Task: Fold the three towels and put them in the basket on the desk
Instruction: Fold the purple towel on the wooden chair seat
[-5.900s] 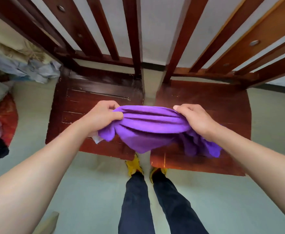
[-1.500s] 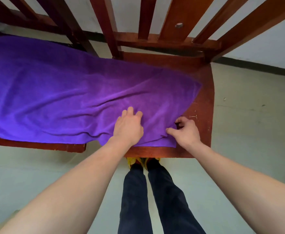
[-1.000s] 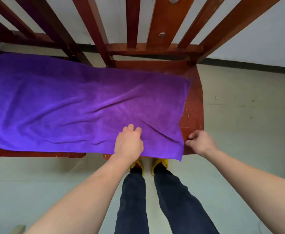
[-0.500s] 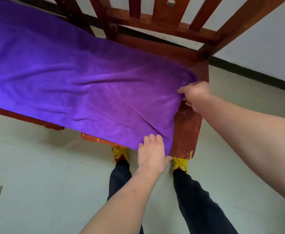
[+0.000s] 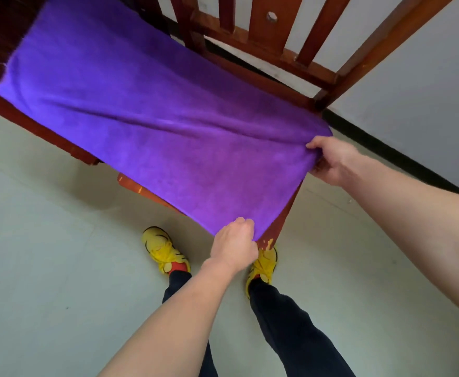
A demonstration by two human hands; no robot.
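Our left hand (image 5: 235,240), flat before, now pinches the purple towel (image 5: 168,126) at the chair's (image 5: 307,68) front corner; our right hand (image 5: 331,161) pinches it nearer the backrest.

no readable text, labels or signs

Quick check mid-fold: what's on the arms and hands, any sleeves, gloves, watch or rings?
Nothing worn shows. The left hand and right hand are ungloved, with no ring or watch visible. The left forearm and right forearm are uncovered to the picture's edge, no sleeve in view.
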